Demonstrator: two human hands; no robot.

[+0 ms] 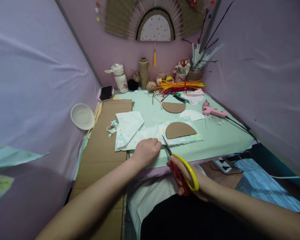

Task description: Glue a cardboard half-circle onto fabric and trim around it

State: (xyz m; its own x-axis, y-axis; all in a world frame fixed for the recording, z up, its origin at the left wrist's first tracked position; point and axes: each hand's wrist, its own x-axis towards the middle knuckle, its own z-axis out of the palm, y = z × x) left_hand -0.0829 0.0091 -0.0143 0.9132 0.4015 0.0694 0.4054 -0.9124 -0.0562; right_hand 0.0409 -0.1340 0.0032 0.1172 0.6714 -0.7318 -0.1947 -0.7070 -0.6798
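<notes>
Right hand (190, 182) (nearest, just off the counter (215, 140)) has its grip closed through the yellow and red handles of scissors (169, 150), whose blade tips meet the floral fabric (140, 134). Left hand (146, 151) rests curled on the fabric's near edge; whether its grip pinches it, I cannot tell. 1 cardboard half-disc (179, 130) lies on the fabric.

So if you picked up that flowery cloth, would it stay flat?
Probably not: the cloth lies in soft folds, so it would likely droop. It looks thin, so probably light. The cardboard half-circle resting on it might slide off.
</notes>
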